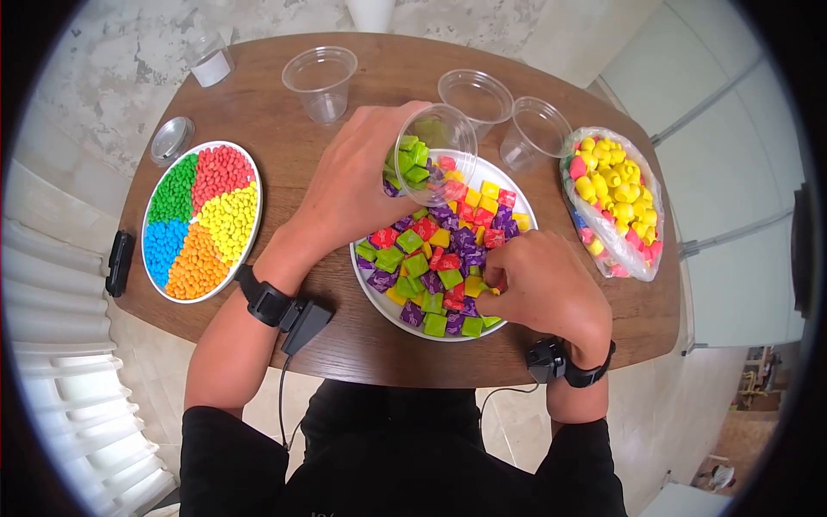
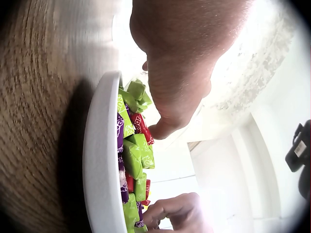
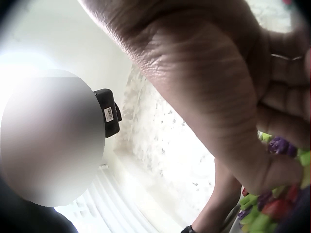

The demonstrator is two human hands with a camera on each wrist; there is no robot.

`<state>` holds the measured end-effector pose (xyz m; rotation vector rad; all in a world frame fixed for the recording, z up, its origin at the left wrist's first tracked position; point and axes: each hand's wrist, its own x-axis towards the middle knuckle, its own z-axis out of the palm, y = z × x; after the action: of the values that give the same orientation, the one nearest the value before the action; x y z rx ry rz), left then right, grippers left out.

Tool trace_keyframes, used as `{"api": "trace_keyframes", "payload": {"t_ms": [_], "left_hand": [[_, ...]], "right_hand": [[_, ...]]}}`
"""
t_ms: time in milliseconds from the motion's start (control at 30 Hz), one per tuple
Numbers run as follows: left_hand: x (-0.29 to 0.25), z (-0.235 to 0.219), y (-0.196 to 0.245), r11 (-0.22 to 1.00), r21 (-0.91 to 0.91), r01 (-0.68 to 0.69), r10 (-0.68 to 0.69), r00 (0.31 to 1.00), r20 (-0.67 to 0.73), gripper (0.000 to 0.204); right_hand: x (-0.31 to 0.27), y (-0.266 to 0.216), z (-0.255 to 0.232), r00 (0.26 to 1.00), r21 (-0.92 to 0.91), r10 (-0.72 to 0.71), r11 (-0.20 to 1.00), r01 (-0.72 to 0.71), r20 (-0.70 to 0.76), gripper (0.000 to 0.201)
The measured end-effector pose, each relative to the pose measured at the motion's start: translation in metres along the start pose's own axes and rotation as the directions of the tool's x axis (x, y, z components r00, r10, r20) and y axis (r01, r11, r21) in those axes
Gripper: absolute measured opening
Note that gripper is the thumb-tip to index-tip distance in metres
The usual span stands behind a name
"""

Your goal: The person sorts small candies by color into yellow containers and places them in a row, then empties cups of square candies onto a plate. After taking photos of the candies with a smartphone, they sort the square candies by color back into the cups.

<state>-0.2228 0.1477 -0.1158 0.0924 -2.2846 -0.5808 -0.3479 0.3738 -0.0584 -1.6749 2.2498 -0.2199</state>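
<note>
My left hand (image 1: 357, 172) grips a clear plastic cup (image 1: 448, 121), tilted over the far side of a white plate (image 1: 369, 297). Green wrapped candies (image 1: 413, 161) show through the cup, with purple beside them. Square candies (image 1: 431, 271) in green, purple, red and yellow wrappers heap the plate. At its right side, my right hand (image 1: 551, 280) has its thumb and curled forefinger down among the candies. In the right wrist view, the thumb (image 3: 277, 172) lies against the heap; I cannot tell whether a candy is pinched. The left wrist view shows the plate's wall (image 2: 99, 160) side-on.
At left lies a plate of small sweets (image 1: 256, 233) sorted by colour. Clear cups (image 1: 323, 86) stand along the back, two (image 1: 474, 95) (image 1: 530, 142) of them at right. A bag (image 1: 650, 250) of yellow and pink pieces sits far right; a jar (image 1: 211, 65) and lid (image 1: 171, 140) stand back left.
</note>
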Motion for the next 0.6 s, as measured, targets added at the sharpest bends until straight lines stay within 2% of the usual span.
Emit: {"api": "trace_keyframes", "payload": {"t_ms": [67, 267, 367, 433, 467, 500, 533, 567, 600], "left_hand": [[0.0, 0.0, 0.001, 1.0, 0.0, -0.003, 0.003, 1.0, 0.0, 0.087], [0.0, 0.0, -0.002, 1.0, -0.022, -0.009, 0.009, 0.999, -0.033, 0.085], [-0.003, -0.001, -0.002, 0.999, -0.052, -0.005, 0.002, 0.999, -0.053, 0.084], [-0.003, -0.001, -0.001, 0.997, -0.069, 0.043, -0.046, 0.998, -0.047, 0.083], [-0.002, 0.001, -0.004, 0.998, -0.038, 0.045, -0.047, 0.998, -0.049, 0.082], [-0.004, 0.002, -0.009, 0.999, -0.029, 0.022, -0.024, 0.999, -0.039, 0.081], [-0.003, 0.001, -0.008, 0.997, -0.001, 0.071, -0.071, 0.997, -0.018, 0.08], [-0.005, 0.002, -0.008, 0.987, -0.059, 0.151, -0.15, 0.988, 0.02, 0.083], [-0.007, 0.001, -0.006, 0.983, -0.091, 0.162, -0.16, 0.987, 0.025, 0.084]], "right_hand": [[0.001, 0.004, -0.002, 1.0, 0.001, 0.013, 1.0, -0.013, -0.018, 0.029], [0.004, 0.005, -0.013, 0.994, 0.168, 0.031, 0.986, -0.013, -0.101, 0.023], [0.013, -0.003, -0.027, 0.989, 0.112, -0.014, 0.993, 0.031, -0.146, 0.023], [0.03, -0.007, -0.039, 0.977, 0.198, -0.087, 0.972, 0.126, -0.196, 0.018], [0.043, -0.005, -0.044, 0.972, 0.111, -0.119, 0.983, 0.144, -0.203, 0.022], [0.056, -0.005, -0.041, 0.922, 0.116, -0.18, 0.966, 0.231, -0.343, 0.026], [0.078, 0.003, -0.029, 0.817, -0.039, -0.331, 0.934, 0.355, -0.472, 0.024], [0.092, -0.004, -0.026, 0.879, -0.006, -0.223, 0.97, 0.243, -0.421, 0.02], [0.112, 0.003, -0.009, 0.734, 0.014, -0.343, 0.901, 0.433, -0.586, 0.022]]}}
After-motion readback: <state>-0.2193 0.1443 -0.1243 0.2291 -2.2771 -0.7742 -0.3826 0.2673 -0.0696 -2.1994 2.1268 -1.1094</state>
